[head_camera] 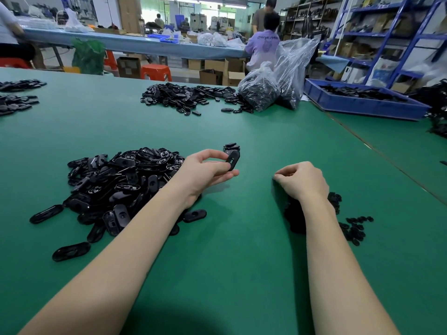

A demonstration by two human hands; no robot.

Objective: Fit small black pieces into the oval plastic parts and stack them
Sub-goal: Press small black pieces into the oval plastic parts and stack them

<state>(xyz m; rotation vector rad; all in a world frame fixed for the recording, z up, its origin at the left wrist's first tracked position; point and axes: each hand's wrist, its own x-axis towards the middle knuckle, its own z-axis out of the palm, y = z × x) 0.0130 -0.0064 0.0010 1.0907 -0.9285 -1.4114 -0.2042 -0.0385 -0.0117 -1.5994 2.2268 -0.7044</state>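
Over green table (242, 262), left hand (205, 170) pinching oval part (232, 160), right hand (302, 180) curled, contents unclear

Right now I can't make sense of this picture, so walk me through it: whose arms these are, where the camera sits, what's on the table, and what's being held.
The camera sits on a person's head, looking down at their own arms. The left hand pinches one oval plastic part in its fingers, near a small stack. The right hand is curled; whether it holds anything is hidden. On the green table lie a big pile of oval parts on the left and smaller black pieces on the right.
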